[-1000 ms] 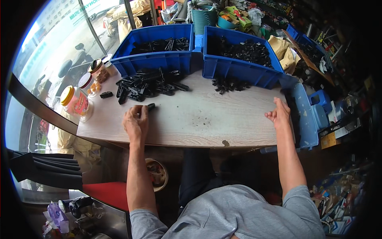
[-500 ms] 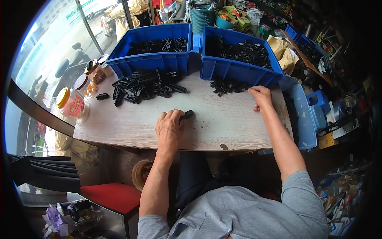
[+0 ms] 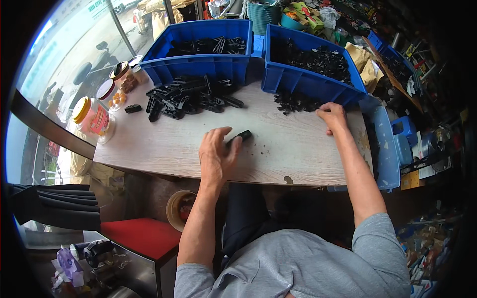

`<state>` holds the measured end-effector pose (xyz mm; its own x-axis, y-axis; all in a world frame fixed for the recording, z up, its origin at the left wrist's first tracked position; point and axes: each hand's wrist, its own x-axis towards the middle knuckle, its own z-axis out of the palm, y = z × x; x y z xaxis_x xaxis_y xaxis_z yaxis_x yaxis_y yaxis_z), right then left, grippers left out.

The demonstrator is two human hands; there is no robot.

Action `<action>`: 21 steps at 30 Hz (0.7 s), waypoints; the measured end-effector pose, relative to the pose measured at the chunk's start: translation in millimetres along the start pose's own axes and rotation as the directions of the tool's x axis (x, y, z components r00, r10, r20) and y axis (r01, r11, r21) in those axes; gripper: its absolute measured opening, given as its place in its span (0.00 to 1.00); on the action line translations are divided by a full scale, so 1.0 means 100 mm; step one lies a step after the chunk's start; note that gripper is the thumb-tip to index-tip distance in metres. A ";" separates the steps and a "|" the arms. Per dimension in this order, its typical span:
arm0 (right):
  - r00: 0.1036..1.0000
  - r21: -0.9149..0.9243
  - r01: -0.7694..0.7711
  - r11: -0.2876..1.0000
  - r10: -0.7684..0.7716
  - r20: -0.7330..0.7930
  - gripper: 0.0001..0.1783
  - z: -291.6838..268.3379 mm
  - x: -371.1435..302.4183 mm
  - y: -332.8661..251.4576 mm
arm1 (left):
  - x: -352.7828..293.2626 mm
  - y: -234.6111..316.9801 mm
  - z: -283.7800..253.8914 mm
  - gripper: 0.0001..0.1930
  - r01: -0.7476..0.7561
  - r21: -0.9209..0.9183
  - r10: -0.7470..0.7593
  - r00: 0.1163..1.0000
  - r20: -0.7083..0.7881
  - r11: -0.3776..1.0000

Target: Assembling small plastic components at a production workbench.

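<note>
From my remote seat I count two bare hands over one wooden table (image 3: pixel 149 149). The left hand (image 3: pixel 213 154) is spread, thumb and forefinger apart, with one black piece (image 3: pixel 244 134) lying in the gap and jutting just past the thumb (whether the skin touches it, I cannot tell). The right hand (image 3: pixel 335 118) has its fingers curled at the near edge of a heap of small black parts (image 3: pixel 293 103); I cannot tell whether the tips are closed on one.

I count two heaps, the other being long black parts (image 3: pixel 184 97) beyond and to the left of the left hand; both are too tangled to number. One stray black part (image 3: pixel 133 109) lies left of that hand, and farther left stand four jars (image 3: pixel 97 119).

Two blue bins hold more black parts: the left bin (image 3: pixel 203 69) is beyond the left hand, with the long heap in between, and the right bin (image 3: pixel 308 84) raises its front wall just beyond the right hand. One light-blue bin (image 3: pixel 387 164) sits right of the right forearm, and one bucket (image 3: pixel 175 211) stands below the left hand, past the table edge
</note>
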<state>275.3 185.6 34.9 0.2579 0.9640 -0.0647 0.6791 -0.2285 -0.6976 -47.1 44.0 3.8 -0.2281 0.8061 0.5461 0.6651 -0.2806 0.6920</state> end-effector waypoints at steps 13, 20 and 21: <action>0.971 0.273 -0.218 0.937 0.180 0.158 0.13 -0.16 -0.31 0.12 | -0.55 0.63 0.30 0.09 0.431 -0.588 -0.362 0.901 0.240 0.684; 0.913 0.479 -0.108 0.871 -0.104 0.395 0.10 0.01 -1.00 -0.07 | -0.13 0.73 0.85 0.19 0.655 -0.547 -0.384 0.753 0.534 0.522; 0.902 0.479 -0.092 0.873 -0.131 0.412 0.08 0.05 -1.06 -0.11 | -0.08 0.76 0.88 0.18 0.702 -0.500 -0.401 0.706 0.584 0.507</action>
<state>237.6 86.5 46.0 -0.1393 0.9553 -0.2607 0.2395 -0.2229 -0.9450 68.0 62.0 10.1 -0.0130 0.9857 -0.1677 -0.1781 0.1628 0.9705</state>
